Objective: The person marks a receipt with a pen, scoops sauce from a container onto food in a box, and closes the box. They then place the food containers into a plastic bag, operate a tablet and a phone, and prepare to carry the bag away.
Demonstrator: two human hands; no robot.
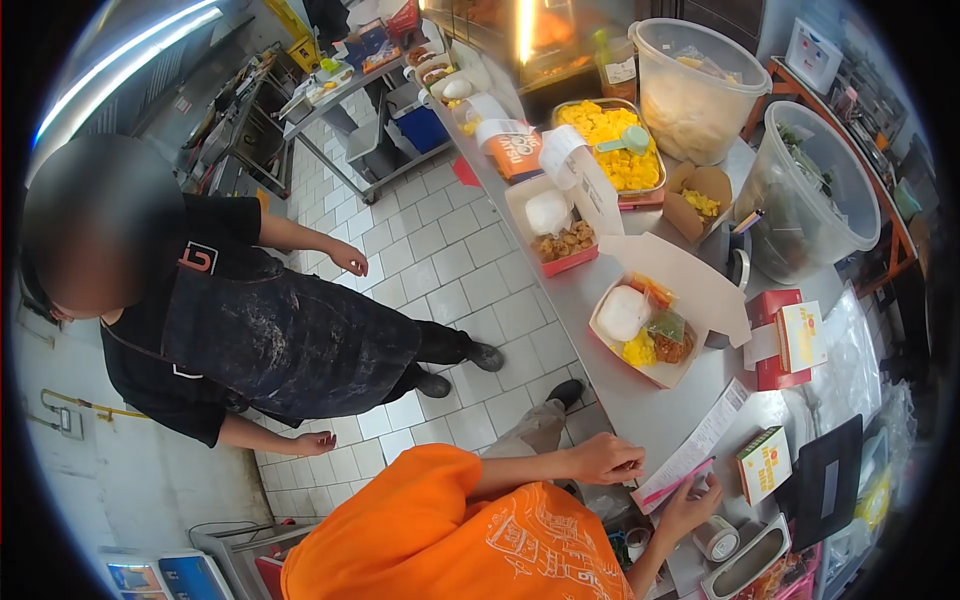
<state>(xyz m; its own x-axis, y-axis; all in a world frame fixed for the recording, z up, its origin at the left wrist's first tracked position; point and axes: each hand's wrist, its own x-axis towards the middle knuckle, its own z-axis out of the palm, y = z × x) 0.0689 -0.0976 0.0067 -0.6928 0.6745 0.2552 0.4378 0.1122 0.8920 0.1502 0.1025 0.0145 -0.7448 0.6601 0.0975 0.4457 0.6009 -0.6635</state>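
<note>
My right hand (690,503) is closed around a slim pink pen (678,482), which lies across the lower part of a long printed receipt (700,435) on the steel counter. My left hand (605,459) is beside the receipt's left edge, its fingers curled together with nothing visible in them. Past the receipt sits an open meal box (722,290) with rice, yellow food, a browned piece and a green packet. Farther up the counter, another open box (572,260) holds rice and browned bite-size pieces.
A co-worker in a dark apron (290,335) stands to the left on the tiled floor. Along the counter are a tray of yellow food (612,128) with a scoop, tall clear tubs (700,95), small red-and-yellow boxes (765,465), a black tablet-like panel (830,470) and a metal tray (748,562).
</note>
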